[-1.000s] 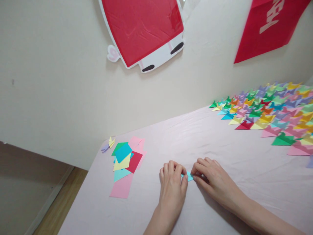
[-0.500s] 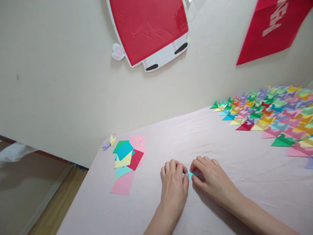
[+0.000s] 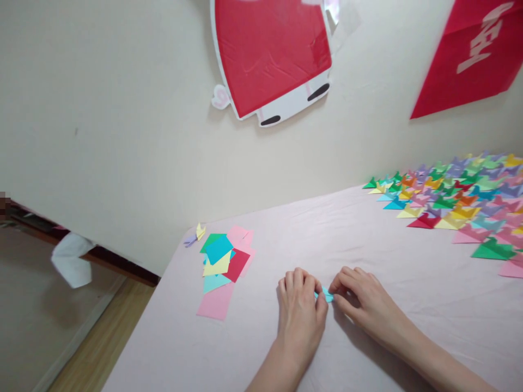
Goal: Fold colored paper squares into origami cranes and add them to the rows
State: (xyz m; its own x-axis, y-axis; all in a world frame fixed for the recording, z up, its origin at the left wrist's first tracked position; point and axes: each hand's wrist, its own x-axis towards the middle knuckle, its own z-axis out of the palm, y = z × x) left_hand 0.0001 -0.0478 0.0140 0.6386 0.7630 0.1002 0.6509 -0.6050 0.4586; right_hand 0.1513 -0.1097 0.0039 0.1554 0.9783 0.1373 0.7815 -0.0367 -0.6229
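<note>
A small light-blue piece of folded paper [image 3: 328, 296] lies low on the pale pink cloth, between my two hands and partly hidden by the fingers. My left hand [image 3: 301, 307] is closed, its thumb and forefinger pinching the left end of the paper. From the other side, my right hand [image 3: 365, 296] holds the right end between thumb and fingertips. To the left is a loose spread of coloured paper sheets [image 3: 218, 249] in green, blue, yellow, red and pink. Two small folded pieces, one yellow [image 3: 200, 232] and one purple [image 3: 190, 240], sit behind them.
Rows of many-coloured folded paper figures [image 3: 451, 220] cover the right rear of the cloth-covered surface [image 3: 171, 337]. A wall [image 3: 134, 136] stands behind, bearing a red-and-white cartoon cutout [image 3: 273, 60] and a red sheet [image 3: 466, 60]. At left the surface ends above a wooden floor [image 3: 106, 337].
The camera view has shifted, so the scene sits a little further right. My right fingers have drawn in to the right end of the light-blue paper; my left hand keeps its pinch.
</note>
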